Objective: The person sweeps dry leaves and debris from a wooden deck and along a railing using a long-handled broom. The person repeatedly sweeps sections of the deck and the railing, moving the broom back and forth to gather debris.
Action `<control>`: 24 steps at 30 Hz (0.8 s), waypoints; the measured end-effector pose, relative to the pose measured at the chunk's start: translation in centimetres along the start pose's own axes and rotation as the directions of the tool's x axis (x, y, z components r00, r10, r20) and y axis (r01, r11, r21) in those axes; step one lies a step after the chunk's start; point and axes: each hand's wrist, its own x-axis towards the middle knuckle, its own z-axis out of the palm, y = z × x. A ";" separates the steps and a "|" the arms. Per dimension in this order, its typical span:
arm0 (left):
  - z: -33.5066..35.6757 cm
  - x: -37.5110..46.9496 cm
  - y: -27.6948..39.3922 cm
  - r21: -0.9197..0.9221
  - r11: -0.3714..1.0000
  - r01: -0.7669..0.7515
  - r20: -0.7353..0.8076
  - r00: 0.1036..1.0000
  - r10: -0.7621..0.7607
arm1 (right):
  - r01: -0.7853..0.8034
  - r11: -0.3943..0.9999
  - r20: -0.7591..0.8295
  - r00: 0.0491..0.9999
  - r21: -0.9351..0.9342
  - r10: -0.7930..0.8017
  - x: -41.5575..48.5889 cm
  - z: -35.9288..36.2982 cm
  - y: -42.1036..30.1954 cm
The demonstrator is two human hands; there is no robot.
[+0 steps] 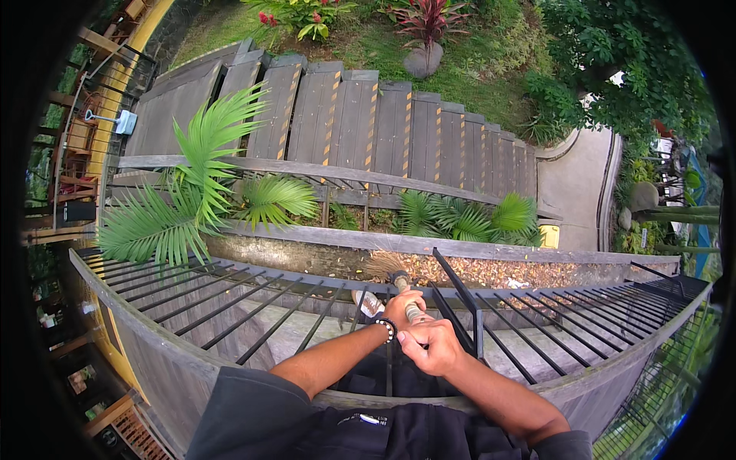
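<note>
Both arms reach over a railing with a wooden top rail (621,368) and black metal bars (276,313). My left hand (402,305), with a beaded bracelet at its wrist, grips the lower handle of a stick broom (411,313). Higher up, nearer my body, my right hand (434,344) is closed around the same handle. The broom's bristles (384,263) fan out over a narrow ledge beyond the bars. Dry fallen leaves (506,270) cover the ledge right of the bristles; the stretch to their left shows mostly bare surface.
A black metal brace (460,282) rises just right of my hands. Beyond the ledge's wooden edge board (345,236) grow palm fronds (204,167). Wooden stairs (351,121) with striped edges run down to a paved path (575,178). A shoe (368,303) shows below the bars.
</note>
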 end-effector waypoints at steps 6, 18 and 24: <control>7.5 1.7 -0.4 -0.135 0.985 -0.105 0.138 0.983 0.123 | -0.080 0.985 -0.097 0.993 -0.153 0.065 -2.5 -1.5 -1.6; 6.0 -0.3 9.4 -0.158 0.969 -0.191 0.232 0.946 0.224 | -0.041 0.990 -0.048 0.998 -0.133 0.034 -5.1 -3.5 -8.8; -3.5 -2.4 12.3 0.113 0.981 -0.155 0.101 0.984 0.144 | 0.145 0.961 0.038 0.987 0.234 -0.158 -3.7 -4.4 -8.8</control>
